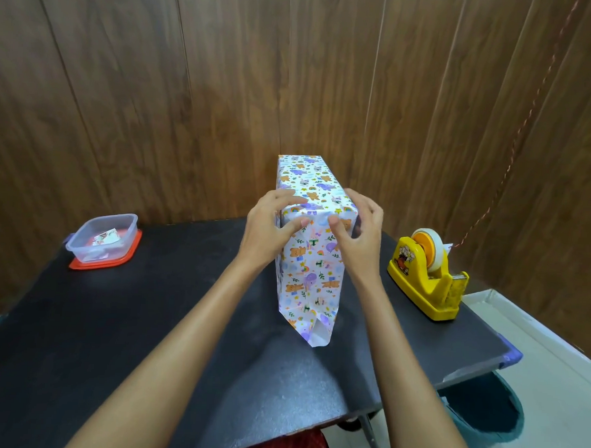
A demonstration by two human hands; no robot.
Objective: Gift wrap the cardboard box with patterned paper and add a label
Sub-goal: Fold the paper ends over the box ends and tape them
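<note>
Two bare forearms are seen rising from the bottom edge toward the middle of the frame. At the centre, the box (309,187) is stood on the black table (150,319) and is covered with the paper (310,284), which is printed with bears and rainbows. The near top edge of the box is gripped by both hands. The fingers of the left hand (271,219) are curled over the top and its thumb is pressed on the near face. The right hand (359,227) is wrapped round the right corner, with the thumb also pressed on the paper. A long flap of paper is hung down the near end to the table. At the left a clear container (102,237) is placed on a red lid. At the right a yellow tape dispenser (426,282) is stood.
</note>
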